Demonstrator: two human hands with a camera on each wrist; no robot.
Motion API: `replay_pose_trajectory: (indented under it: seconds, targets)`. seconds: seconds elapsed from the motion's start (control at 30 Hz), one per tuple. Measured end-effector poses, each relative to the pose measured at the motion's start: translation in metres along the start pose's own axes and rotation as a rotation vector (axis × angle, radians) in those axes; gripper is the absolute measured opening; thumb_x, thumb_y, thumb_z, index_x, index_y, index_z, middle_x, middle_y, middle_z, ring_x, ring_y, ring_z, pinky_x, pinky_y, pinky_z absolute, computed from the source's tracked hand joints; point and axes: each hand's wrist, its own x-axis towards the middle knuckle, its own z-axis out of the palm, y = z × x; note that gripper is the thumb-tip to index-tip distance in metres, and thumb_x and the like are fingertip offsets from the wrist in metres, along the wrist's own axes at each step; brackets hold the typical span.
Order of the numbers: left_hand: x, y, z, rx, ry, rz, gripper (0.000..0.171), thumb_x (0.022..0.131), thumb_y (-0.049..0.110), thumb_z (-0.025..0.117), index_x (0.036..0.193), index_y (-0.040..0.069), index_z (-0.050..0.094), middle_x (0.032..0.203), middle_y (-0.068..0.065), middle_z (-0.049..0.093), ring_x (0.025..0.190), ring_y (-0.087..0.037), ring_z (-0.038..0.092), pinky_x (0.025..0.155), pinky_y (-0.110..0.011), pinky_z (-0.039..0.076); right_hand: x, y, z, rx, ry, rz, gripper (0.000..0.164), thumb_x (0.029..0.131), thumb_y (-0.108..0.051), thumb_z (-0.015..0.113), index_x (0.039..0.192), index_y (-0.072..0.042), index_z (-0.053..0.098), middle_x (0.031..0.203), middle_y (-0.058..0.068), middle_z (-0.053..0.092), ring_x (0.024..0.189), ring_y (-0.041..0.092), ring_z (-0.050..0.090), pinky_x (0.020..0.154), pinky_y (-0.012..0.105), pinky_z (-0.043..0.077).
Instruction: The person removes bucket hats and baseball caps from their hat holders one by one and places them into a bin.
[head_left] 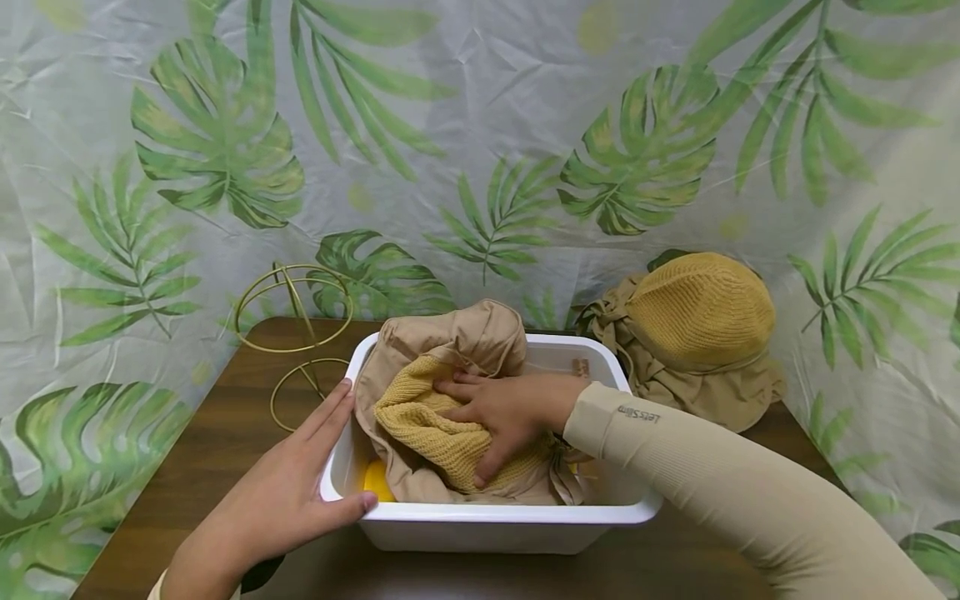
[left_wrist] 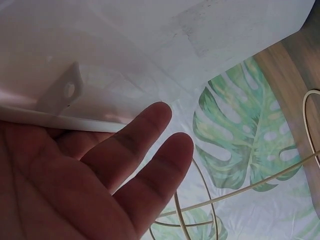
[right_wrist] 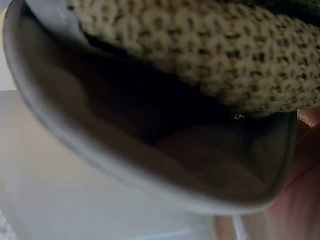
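Note:
A sun hat [head_left: 431, 425] with a yellow knitted crown and beige cloth brim lies crumpled inside a white plastic tub [head_left: 480, 533]. My right hand [head_left: 517, 412] presses down on the knitted crown with its fingers spread. Up close in the right wrist view, the coarse knit [right_wrist: 200, 45] borders a dark fold of the brim [right_wrist: 150, 175]. At the tub's left rim rests my left hand [head_left: 292, 475], fingers straight along the outside and thumb at the front corner. Its fingers also show against the tub's outer wall [left_wrist: 120, 55] in the left wrist view.
A second yellow and beige hat [head_left: 701, 317] sits raised at the back right, beside the tub. Gold wire stands [head_left: 296, 308] are at the back left of the brown wooden table [head_left: 217, 442]. Something bright yellow [head_left: 377, 482] pokes out beneath the hat. Behind hangs a leaf-patterned cloth [head_left: 495, 117].

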Motion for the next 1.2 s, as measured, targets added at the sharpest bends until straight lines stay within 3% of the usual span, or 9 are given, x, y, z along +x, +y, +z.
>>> replay_pose_trajectory:
  seconds: [0.5, 0.7, 0.87, 1.03, 1.13, 1.2]
  targets:
    - [-0.002, 0.000, -0.004, 0.012, 0.013, 0.019, 0.103, 0.082, 0.059, 0.070, 0.157, 0.004, 0.025, 0.164, -0.006, 0.019, 0.137, -0.031, 0.042, 0.095, -0.050, 0.048, 0.019, 0.000, 0.007, 0.005, -0.056, 0.016, 0.103, 0.078, -0.071, 0.067, 0.159, -0.027, 0.022, 0.166, 0.002, 0.005, 0.150, 0.026, 0.008, 0.118, 0.039, 0.021]
    - [-0.003, -0.001, -0.004, 0.018, 0.015, 0.011, 0.103, 0.082, 0.059, 0.071, 0.156, 0.003, 0.027, 0.164, -0.008, 0.021, 0.136, -0.031, 0.042, 0.095, -0.049, 0.049, 0.019, -0.002, 0.005, 0.001, -0.041, 0.014, 0.104, 0.077, -0.072, 0.068, 0.159, -0.030, 0.021, 0.166, 0.004, 0.007, 0.150, 0.029, 0.009, 0.118, 0.042, 0.021]
    - [-0.003, 0.000, -0.001, 0.012, 0.008, 0.002, 0.102, 0.083, 0.060, 0.070, 0.156, 0.003, 0.027, 0.164, -0.007, 0.020, 0.136, -0.030, 0.042, 0.094, -0.049, 0.049, 0.009, -0.008, -0.005, -0.032, -0.017, 0.014, 0.107, 0.075, -0.076, 0.066, 0.160, -0.033, 0.017, 0.166, 0.005, 0.011, 0.148, 0.033, 0.015, 0.116, 0.045, 0.024]
    - [-0.002, 0.000, 0.001, 0.011, 0.009, 0.008, 0.102, 0.083, 0.060, 0.069, 0.156, 0.002, 0.028, 0.164, -0.007, 0.019, 0.137, -0.030, 0.042, 0.096, -0.049, 0.048, -0.013, -0.012, -0.025, -0.062, 0.023, 0.002, 0.102, 0.077, -0.077, 0.063, 0.159, -0.036, 0.017, 0.164, 0.004, 0.019, 0.138, 0.027, 0.039, 0.110, 0.043, 0.036]
    - [-0.001, 0.000, 0.000, 0.016, 0.011, 0.010, 0.102, 0.083, 0.060, 0.069, 0.156, 0.002, 0.028, 0.164, -0.007, 0.020, 0.137, -0.030, 0.042, 0.096, -0.049, 0.048, -0.027, -0.010, -0.042, -0.080, 0.084, -0.022, 0.097, 0.080, -0.075, 0.061, 0.159, -0.035, 0.022, 0.162, 0.006, 0.025, 0.133, 0.026, 0.046, 0.106, 0.044, 0.040]
    - [-0.001, 0.000, 0.000, 0.017, 0.011, 0.010, 0.102, 0.083, 0.061, 0.069, 0.156, 0.002, 0.028, 0.164, -0.007, 0.020, 0.137, -0.030, 0.042, 0.097, -0.048, 0.048, -0.035, -0.006, -0.054, -0.092, 0.145, -0.038, 0.093, 0.082, -0.073, 0.061, 0.158, -0.032, 0.027, 0.161, 0.009, 0.027, 0.135, 0.028, 0.044, 0.108, 0.049, 0.038]
